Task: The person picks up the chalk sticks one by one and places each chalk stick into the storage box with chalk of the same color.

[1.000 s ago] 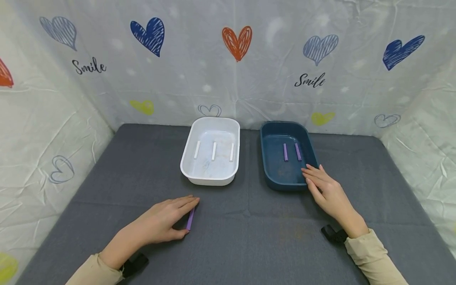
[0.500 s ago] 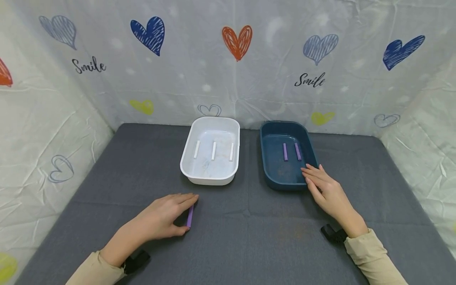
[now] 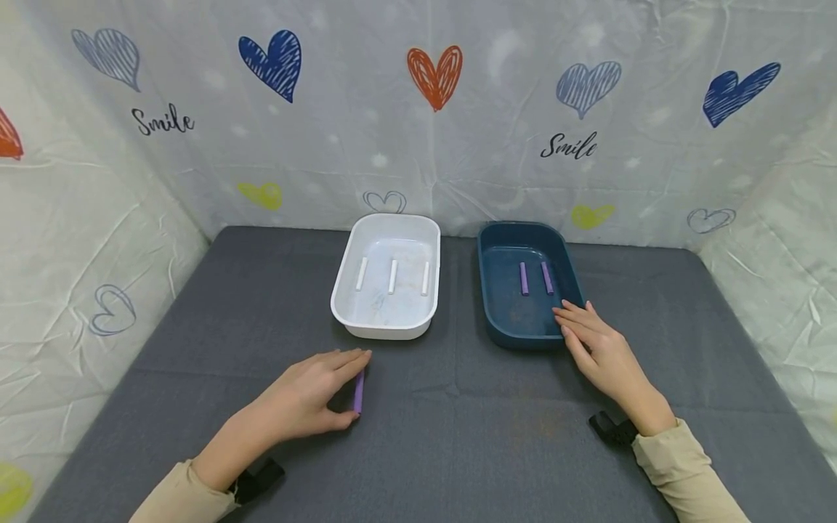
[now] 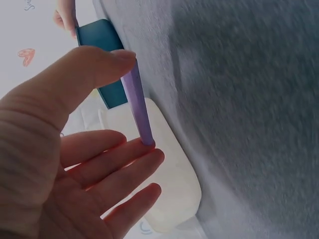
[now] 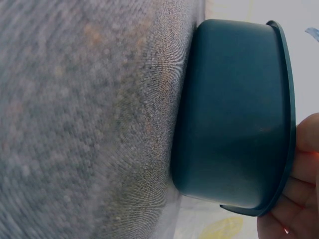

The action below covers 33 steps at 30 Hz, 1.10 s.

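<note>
My left hand (image 3: 349,385) pinches a purple stick (image 3: 358,391) end to end between thumb and fingertip, low over the grey table (image 3: 458,436), in front of the white tray (image 3: 386,327). The left wrist view shows the purple stick (image 4: 138,107) held between the thumb and a fingertip. Three white sticks (image 3: 392,277) lie in the white tray. My right hand (image 3: 575,327) rests with straight fingers on the near right rim of the dark blue tray (image 3: 497,327), which holds two purple sticks (image 3: 524,278). The right wrist view shows the blue tray (image 5: 234,109) side on, with my fingers (image 5: 299,199) at its rim.
The two trays stand side by side at the back of the grey table. Heart-printed cloth walls (image 3: 425,145) close in the back and both sides. Black wrist straps (image 3: 611,428) sit at both cuffs.
My left hand has shifted a little right and forward with the purple stick, which has turned from slanted to nearly straight away from me. The right hand has not moved.
</note>
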Available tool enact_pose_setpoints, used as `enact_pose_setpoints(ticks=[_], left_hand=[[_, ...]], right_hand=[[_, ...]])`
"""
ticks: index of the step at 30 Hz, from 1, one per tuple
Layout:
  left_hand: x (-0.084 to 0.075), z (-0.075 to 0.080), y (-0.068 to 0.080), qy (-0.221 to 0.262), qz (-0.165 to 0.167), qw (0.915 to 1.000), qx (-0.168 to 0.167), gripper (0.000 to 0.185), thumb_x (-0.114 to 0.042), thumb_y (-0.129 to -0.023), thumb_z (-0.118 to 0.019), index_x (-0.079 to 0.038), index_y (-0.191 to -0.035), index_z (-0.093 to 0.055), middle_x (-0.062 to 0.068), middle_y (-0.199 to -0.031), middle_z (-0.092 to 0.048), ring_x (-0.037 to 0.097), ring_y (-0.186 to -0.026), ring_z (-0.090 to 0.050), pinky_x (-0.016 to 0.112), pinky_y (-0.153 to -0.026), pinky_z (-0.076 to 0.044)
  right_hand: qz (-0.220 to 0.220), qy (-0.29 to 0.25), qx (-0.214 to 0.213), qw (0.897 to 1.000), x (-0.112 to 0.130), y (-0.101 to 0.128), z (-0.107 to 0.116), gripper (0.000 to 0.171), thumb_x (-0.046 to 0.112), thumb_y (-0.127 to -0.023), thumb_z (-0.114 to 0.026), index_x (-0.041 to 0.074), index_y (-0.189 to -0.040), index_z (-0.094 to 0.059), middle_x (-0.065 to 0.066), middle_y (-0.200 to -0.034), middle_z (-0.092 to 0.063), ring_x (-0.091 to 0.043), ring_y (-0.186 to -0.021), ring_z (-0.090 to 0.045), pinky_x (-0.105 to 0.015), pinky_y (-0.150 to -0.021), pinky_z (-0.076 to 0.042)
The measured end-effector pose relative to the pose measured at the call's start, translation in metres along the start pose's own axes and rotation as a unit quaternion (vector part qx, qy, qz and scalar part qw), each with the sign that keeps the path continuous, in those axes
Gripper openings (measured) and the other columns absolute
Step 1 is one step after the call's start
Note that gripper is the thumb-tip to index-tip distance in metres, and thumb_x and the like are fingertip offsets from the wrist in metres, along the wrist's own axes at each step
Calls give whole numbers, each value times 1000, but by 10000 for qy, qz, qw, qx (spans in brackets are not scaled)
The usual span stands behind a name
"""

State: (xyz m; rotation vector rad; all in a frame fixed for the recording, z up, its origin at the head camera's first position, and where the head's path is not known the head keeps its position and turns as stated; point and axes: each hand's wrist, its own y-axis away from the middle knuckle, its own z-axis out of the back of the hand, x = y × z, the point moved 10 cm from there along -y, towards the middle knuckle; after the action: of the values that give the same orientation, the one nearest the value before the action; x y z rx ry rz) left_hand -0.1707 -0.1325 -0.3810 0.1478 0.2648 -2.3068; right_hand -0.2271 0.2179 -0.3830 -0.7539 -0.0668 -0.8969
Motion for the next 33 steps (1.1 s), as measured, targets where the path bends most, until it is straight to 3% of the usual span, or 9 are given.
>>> enact_pose_setpoints(ticks=[22, 33], left_hand=[[-14, -3, -22, 194, -50, 9998, -50, 74, -26, -75, -85, 4, -137, -56, 17, -135, -59, 32, -117, -61, 48, -91, -53], [-21, -3, -37, 104, -224, 9994, -222, 75, -31, -74, -85, 3, -136, -57, 13, -134, -60, 28, -118, -61, 43, -93, -53]], right_hand=[[-52, 54, 32, 10000, 0, 1, 0, 29, -2, -93, -64, -8, -121, -67, -19, -127, -65, -34, -127, -55, -53, -112, -32], [-27, 23, 25, 10000, 1, 0, 0, 28, -1, -94, -63, -8, -121, -67, -19, -127, -65, -35, -126, -55, -46, -116, -28]])
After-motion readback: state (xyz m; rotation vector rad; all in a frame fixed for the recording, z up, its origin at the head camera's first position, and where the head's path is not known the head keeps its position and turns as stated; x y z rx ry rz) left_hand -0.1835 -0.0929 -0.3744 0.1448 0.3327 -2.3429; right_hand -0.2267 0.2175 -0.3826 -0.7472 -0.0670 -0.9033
